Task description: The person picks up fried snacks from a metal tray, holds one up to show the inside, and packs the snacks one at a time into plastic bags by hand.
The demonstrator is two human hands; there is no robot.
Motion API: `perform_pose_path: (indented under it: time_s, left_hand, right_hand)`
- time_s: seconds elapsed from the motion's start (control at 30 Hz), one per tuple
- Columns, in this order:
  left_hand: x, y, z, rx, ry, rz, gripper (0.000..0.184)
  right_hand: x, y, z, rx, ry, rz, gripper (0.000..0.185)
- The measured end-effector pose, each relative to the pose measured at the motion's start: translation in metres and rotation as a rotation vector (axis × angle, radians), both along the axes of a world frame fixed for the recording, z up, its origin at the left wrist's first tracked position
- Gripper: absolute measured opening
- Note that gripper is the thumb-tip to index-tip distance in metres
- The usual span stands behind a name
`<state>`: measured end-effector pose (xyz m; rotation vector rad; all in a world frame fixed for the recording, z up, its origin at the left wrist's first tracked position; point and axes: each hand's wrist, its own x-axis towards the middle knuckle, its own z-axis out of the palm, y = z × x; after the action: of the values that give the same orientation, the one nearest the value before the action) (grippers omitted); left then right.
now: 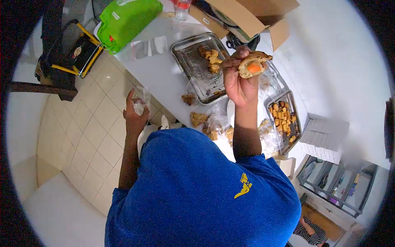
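My right hand (242,84) is raised over the table, its fingers closed around a browned pastry (247,73) with a pale inside and an orange filling. Off the table's left edge, my left hand (135,117) grips a small clear plastic bag (142,99); whether anything is inside cannot be made out. Beneath and beside my right hand lies a dark metal tray (190,61) with a cluster of browned food pieces (212,58). Nearer my body, another browned piece (199,119) lies beside crumpled clear plastic bags (220,123).
To the right, a second metal tray (297,131) holds many small golden pieces. Along the back are a cardboard box (242,18), a green bag (125,22) and a clear plastic container (181,11). A black and yellow folding stool (84,51) stands left. Another person's striped garment (310,234) shows lower right.
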<state>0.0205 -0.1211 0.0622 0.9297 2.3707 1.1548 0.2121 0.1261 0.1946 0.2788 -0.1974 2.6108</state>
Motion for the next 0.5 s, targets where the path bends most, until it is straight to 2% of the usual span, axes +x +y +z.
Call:
perform_pose_path:
  time_s: [0.5]
  left_hand:
    - [0.0025,-0.0046,-0.0074,0.075,0.017,-0.003,0.075]
  right_hand:
    - [0.0036,-0.0053,-0.0004,-0.053,0.060,0.002,0.041]
